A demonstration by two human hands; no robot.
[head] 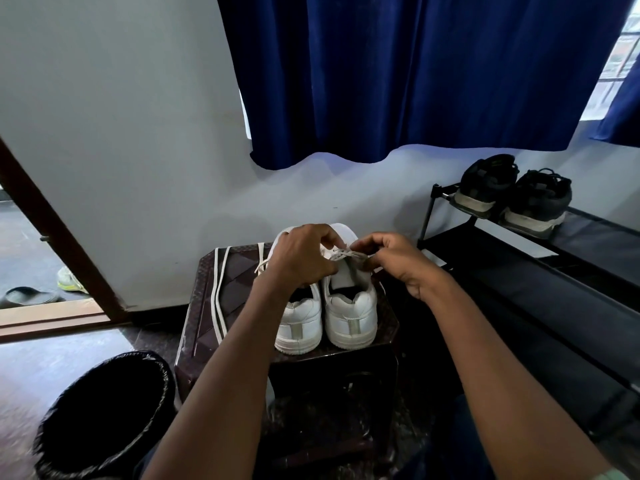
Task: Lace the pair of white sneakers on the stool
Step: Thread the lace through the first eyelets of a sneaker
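Forearms reach out from under the camera, both mine, meeting over the two sneakers on the stool [388, 327]. My left hand [301, 258] and right hand [403, 261] each pinch the lace [349, 254] over the right sneaker [349, 317], fingers curled in tight, the strand stretched between them just above the tongue. I judge this to be threading across the eyelets of that shoe, somewhere in the middle rows; how many rows are done I cannot tell, since my hands cover them. The left sneaker [299, 323] stands touching its mate, heels toward me, and its front is hidden under my left hand, so I cannot say whether it is laced. A second lace [219, 296] lies in long loops on the stool's left side, which suggests that shoe is yet to do.

Next I would need to find the free tip, feed it through the next eyelet and pull both ends even, without twisting the flat lace.

Around the stool: a black bin [104, 410] by my left arm, a shoe rack [540, 282] at right with dark shoes [512, 195] on top, a blue curtain [398, 74] above.
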